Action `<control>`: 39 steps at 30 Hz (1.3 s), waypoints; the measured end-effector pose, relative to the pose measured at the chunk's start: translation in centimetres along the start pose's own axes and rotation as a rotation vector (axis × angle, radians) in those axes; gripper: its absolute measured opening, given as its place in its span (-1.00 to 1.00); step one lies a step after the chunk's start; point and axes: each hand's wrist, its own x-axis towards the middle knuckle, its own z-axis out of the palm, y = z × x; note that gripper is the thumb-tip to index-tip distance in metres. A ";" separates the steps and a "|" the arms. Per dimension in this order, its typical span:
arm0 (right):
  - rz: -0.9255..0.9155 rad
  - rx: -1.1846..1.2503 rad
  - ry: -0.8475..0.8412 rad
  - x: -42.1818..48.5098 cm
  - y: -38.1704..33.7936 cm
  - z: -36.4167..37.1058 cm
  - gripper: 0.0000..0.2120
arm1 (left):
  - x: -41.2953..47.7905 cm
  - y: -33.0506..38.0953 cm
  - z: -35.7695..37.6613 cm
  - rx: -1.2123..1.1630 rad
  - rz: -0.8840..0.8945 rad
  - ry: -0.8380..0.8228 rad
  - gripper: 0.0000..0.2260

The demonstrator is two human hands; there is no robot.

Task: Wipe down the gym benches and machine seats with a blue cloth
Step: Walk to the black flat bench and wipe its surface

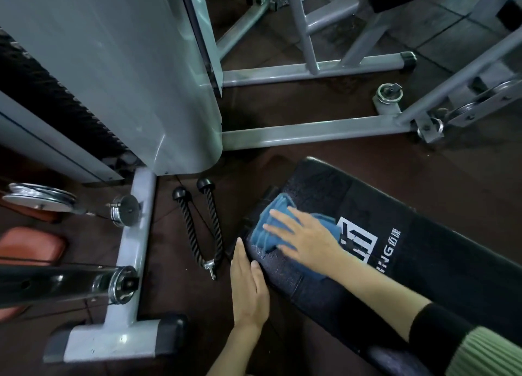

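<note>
A person leans over a black padded gym bench (395, 234) that runs from the lower right toward the middle of the view, with a white logo printed on its pad. The right hand (305, 234), fingers spread and flat, presses a crumpled blue cloth (267, 226) against the bench's near end, while the left hand (248, 285), open with fingers together, rests flat along the bench's left edge, holding nothing. On the dark floor just left of the bench lies a black rope handle (197, 228), beside the grey frame of a weight machine (135, 64).
</note>
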 end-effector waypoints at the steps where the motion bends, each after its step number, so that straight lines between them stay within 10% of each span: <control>1: 0.059 -0.006 -0.001 0.8 1.4 -0.1 -0.55 | 0.3 0.2 0.2 0.014 0.003 0.010 -0.43; 8: 0.693 0.111 -0.125 2.0 4.3 0.0 -0.51 | 1.3 1.7 0.7 0.250 0.050 -0.042 -0.38; 14: 0.617 0.077 -0.095 -1.7 0.8 -0.2 -0.50 | 2.3 3.2 1.3 0.436 0.204 -0.146 -0.41; 24: 1.054 0.045 0.127 -7.0 4.9 -1.2 -0.58 | 6.7 8.4 7.8 0.730 0.647 -0.343 -0.55; 35: 1.660 0.071 0.351 -16.2 7.4 -1.8 -0.57 | 6.2 9.8 10.2 0.777 0.714 -0.452 -0.54; 39: 1.591 0.128 0.270 -10.7 5.4 -2.4 -0.51 | 6.1 9.9 10.3 0.776 0.696 -0.443 -0.54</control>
